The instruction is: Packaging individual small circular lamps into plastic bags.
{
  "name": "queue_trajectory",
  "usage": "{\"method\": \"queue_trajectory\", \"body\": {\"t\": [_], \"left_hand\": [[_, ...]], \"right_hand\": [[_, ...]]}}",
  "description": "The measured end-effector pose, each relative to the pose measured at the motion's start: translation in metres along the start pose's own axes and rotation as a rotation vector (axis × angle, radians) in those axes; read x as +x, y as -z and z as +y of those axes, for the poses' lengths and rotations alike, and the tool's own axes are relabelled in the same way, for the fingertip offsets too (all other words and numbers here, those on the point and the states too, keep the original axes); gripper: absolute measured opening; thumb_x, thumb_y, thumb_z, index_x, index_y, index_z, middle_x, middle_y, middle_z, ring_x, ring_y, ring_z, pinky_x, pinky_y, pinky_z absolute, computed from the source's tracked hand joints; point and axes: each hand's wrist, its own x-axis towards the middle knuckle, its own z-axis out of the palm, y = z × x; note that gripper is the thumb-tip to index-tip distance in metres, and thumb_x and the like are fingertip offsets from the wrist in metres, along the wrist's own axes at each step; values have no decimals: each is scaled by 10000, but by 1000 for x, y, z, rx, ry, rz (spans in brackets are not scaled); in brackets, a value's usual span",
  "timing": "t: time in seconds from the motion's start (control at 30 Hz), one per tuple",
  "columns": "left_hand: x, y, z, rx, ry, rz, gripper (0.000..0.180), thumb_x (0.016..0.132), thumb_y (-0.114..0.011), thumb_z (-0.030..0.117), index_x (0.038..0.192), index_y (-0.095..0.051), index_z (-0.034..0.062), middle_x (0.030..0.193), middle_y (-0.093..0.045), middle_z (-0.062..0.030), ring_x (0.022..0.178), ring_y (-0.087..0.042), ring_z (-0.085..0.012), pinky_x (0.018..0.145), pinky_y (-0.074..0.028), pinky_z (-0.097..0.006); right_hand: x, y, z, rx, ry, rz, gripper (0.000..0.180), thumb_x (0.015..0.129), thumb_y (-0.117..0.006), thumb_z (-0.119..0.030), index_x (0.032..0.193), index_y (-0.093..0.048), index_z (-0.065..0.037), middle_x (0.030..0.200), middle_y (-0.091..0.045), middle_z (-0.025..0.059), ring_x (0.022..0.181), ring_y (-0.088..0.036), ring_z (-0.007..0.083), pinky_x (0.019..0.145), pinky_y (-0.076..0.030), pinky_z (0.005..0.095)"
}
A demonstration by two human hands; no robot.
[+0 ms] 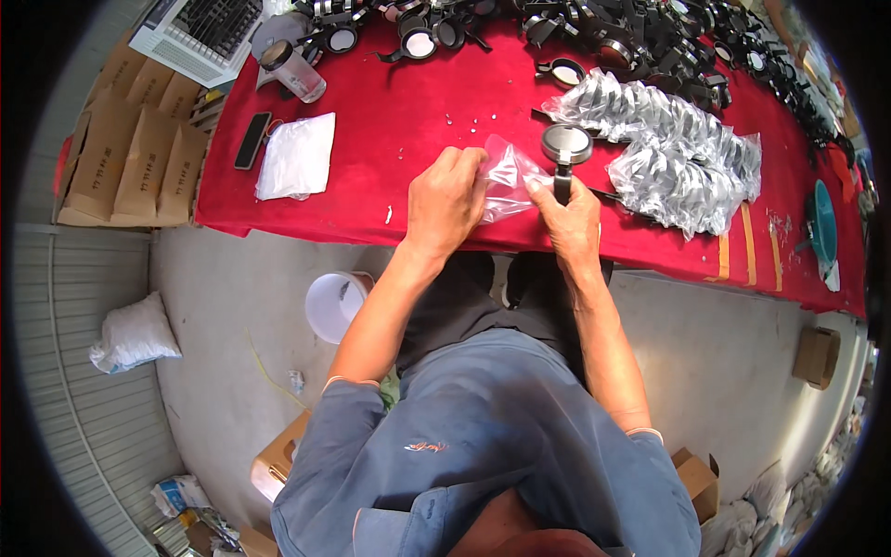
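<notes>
My left hand [447, 200] is closed on the left edge of a clear plastic bag [506, 186], held over the front part of the red-covered table. My right hand [571, 223] grips the black handle of a small tool with a round silver head [567, 143], its head pointing away from me. The right thumb also touches the right side of the bag. The tool is beside the bag, not inside it. Just right of that hand lie rows of similar pieces wrapped in clear bags [677, 176].
Loose black pieces with round heads [640, 42] pile along the table's far side. At left are a stack of white bags [297, 158], a phone [251, 141] and a clear jar [295, 74]. A white bucket [336, 306] stands below; a green basin [822, 227] sits far right.
</notes>
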Motion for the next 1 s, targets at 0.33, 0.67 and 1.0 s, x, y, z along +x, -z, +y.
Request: {"method": "queue_trajectory", "body": {"t": [0.33,0.67,1.0], "left_hand": [[12,-14,7,-357,115,-10,99,916,-781,108,981,-793,35,794,-688,-116,745,-692,-249,658,-528,-364],[19,-22,26,-451,31,-63,123,919,-782,74,1040,-796,54,868,-692,-92,768,-671,-232,681,-532,-355],[7,-18,15,-523,-122,-261,139,942,-765,80,1079,-775,63,1198,-709,-114,929,-732,-252,777,-589,-363]], "right_hand": [[2,45,7,-239,175,89,344,957,-787,-325,934,-718,11,755,-674,18,698,-595,120,668,-497,318],[-34,75,-2,-471,366,-335,293,846,-800,-215,795,-634,20,699,-570,139,638,-572,286,632,-455,389],[-37,92,-33,-688,493,-420,244,828,-817,-105,876,-647,63,1677,-246,329,1198,-587,443,1041,-488,522]]}}
